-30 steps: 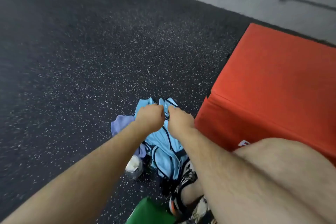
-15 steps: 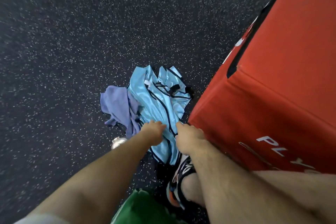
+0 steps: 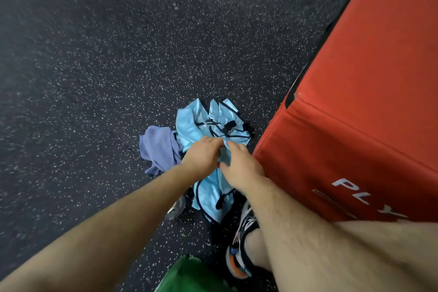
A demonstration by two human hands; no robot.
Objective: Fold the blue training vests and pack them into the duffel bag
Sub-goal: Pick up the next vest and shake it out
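On the dark speckled floor [image 3: 118, 66], head view: the blue vests [image 3: 208, 123] lie in a crumpled heap just beside the near corner of the red box [image 3: 367, 114], which fills the right of the frame and carries white lettering on its near face — only partly legible. Black trim and straps run through the heap. Your left hand [image 3: 201, 155] and your right hand [image 3: 240, 168] meet over the middle of the heap, knuckles up, nearly touching each other. The fingers of both hands are curled down into the blue fabric and pinch a fold of it; a strip of blue shows between the two hands. The lower part of the vests trails back from your hands toward your shoe [image 3: 239, 242], which shows just left of your right forearm. A purple cloth [image 3: 158, 147] lies crumpled at the left of the heap, touching it. A small metallic object [image 3: 175, 208] shows under your left forearm — what it is cannot be told. A green fabric item [image 3: 189, 275] sits at the bottom edge, cut off by the frame; its identity cannot be told.
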